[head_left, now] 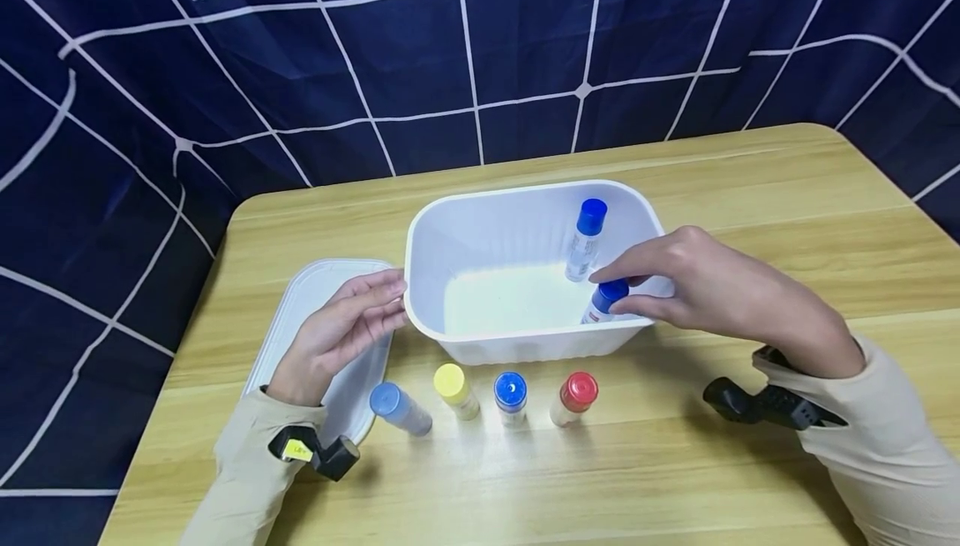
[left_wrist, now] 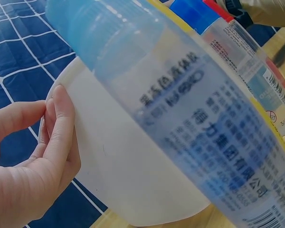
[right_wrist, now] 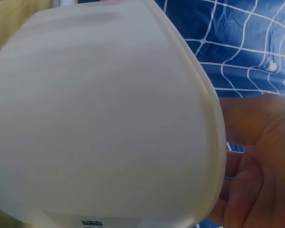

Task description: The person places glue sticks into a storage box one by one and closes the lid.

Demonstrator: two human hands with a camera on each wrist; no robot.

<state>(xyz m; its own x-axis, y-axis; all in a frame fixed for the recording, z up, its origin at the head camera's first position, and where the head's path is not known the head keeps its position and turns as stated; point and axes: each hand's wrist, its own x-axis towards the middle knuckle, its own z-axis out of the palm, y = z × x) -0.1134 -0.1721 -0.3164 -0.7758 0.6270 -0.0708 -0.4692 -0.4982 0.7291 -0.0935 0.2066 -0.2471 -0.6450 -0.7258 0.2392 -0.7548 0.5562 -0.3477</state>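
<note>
A white plastic box (head_left: 480,349) stands on the table. Just inside its right end, my right hand (head_left: 712,288) pinches the blue cap of a liquid glue bottle (head_left: 600,306) between thumb and fingers. Another blue-capped glue bottle (head_left: 583,250) stands upright in the box behind it. At the box's left end, my left hand (head_left: 348,321) touches the rim and outer wall with fairly straight fingers. The left wrist view shows those fingers (left_wrist: 61,128) against the white wall. In the right wrist view, the box wall hides part of my right hand (right_wrist: 256,166) and its bottle.
In front of the box stand glue bottles with a light blue cap (head_left: 387,399), a yellow cap (head_left: 450,383), a blue cap (head_left: 511,390) and a red cap (head_left: 579,392). A white lid (head_left: 288,338) lies under my left hand. Dark blue checked cloth (head_left: 420,46) hangs behind the table.
</note>
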